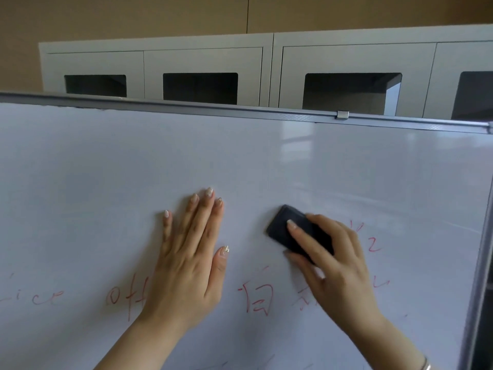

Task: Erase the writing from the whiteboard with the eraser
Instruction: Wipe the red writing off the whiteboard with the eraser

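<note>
The left hand (186, 263) is laid flat against the whiteboard (240, 156), its fingers straight and pointing upward, the middle three close together and the thumb and little finger held a little apart. Pale, decorated nails are seen on it. The right hand (338, 271) is closed round the eraser (290, 231), with the index finger stretched across its back and the thumb set against its lower edge. The eraser is pressed to the board just right of the left hand, tilted, with its upper end toward the upper left. It is a dark, matte block with rounded corners.

Red writing (257, 300) is spread along the lower part of the board. Part of a Latin word is covered by the left hand and wrist, and part of the characters further right is hidden by the right hand. A few strokes and a "2" are left showing beside the right knuckles. A thin bracelet (426, 365) is worn at the right wrist.

The board surface is smooth, white and glossy, with pale reflections on its upper right. It is edged by a grey metal frame (240, 109), on whose top rail a small metal clip (342, 114) is fitted. Behind it, pale grey cabinets (202, 60) with dark rectangular door windows are seen against a tan wall (133, 17).
</note>
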A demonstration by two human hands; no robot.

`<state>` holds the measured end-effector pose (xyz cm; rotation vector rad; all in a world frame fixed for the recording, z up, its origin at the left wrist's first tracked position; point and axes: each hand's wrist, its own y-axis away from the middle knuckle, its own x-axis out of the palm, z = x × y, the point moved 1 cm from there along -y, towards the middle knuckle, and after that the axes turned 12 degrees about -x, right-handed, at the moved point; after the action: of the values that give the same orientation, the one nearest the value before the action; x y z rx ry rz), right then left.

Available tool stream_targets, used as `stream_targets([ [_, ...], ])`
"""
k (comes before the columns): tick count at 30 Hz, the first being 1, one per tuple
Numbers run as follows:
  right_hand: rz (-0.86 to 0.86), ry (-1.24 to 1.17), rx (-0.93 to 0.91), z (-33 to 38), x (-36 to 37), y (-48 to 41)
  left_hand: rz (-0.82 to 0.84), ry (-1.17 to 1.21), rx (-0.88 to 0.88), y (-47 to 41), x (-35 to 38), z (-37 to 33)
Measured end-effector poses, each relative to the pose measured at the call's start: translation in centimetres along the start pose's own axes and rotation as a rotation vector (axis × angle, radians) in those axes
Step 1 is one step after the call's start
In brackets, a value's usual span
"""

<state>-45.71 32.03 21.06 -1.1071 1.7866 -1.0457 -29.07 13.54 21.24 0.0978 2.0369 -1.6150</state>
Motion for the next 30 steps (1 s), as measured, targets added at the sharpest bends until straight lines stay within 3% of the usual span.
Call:
stream_targets([
  [6, -0.108, 0.042, 0.219, -5.1, -3.0, 0.1, -0.005, 0.013, 0.009, -0.4, -0.1, -1.2],
  [10, -0.115, 0.050, 0.267, -5.9, -3.7, 0.1, -0.002, 0.025, 0.048, -1.1, 0.0, -2.2],
  [13, -0.092, 0.024, 0.232, -4.7, -3.1, 0.8, 0.015, 0.030, 0.039, -1.1, 0.4, -2.5],
  [18, 0.061, -0.023, 0.019, -1.1, -1.2, 3.9, 0.008, 0.038, 0.029, -1.0, 0.7, -2.7],
  [23, 0.067, -0.013, -0.004, -1.2, -1.4, 4.5, 0.004, 0.048, 0.035, -0.9, 0.7, -2.9],
  [30, -0.071, 0.058, 0.287, -6.6, -4.7, 3.8, 0.040, 0.064, 0.032, -1.0, 0.6, -2.7],
])
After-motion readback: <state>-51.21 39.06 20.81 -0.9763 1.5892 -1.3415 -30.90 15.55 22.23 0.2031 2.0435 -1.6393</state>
